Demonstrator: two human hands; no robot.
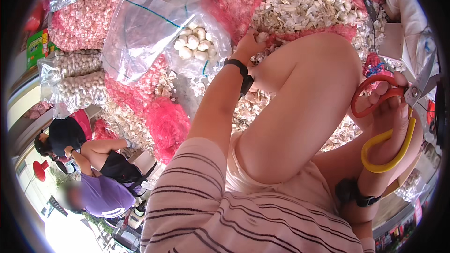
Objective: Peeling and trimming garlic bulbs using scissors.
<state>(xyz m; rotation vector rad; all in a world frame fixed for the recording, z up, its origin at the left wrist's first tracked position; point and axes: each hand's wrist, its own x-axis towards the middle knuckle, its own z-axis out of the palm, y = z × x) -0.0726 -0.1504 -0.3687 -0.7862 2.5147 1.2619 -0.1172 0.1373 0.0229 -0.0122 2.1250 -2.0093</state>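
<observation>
My left hand (pixel 249 45) reaches past my raised knee and has its fingers around a garlic bulb (pixel 262 37) at the edge of a red mesh sack. In my right hand (pixel 387 112), off to the right, are scissors (pixel 415 91) with one red and one yellow handle. Their blades are spread and point up and away from me. Beyond my left hand, the red mesh sack (pixel 242 3) spills garlic bulbs and dry skins (pixel 302 10). Left of that hand, a clear plastic bag (pixel 137 38) holds several cleaned white bulbs (pixel 193 43).
Filled garlic sacks (pixel 84 21) and clear bags of bulbs (pixel 79 86) line the left side. A crumpled red net (pixel 167 128) lies among garlic skins (pixel 126 123) on the floor. Two people sit or crouch at lower left, one in a purple shirt (pixel 105 193).
</observation>
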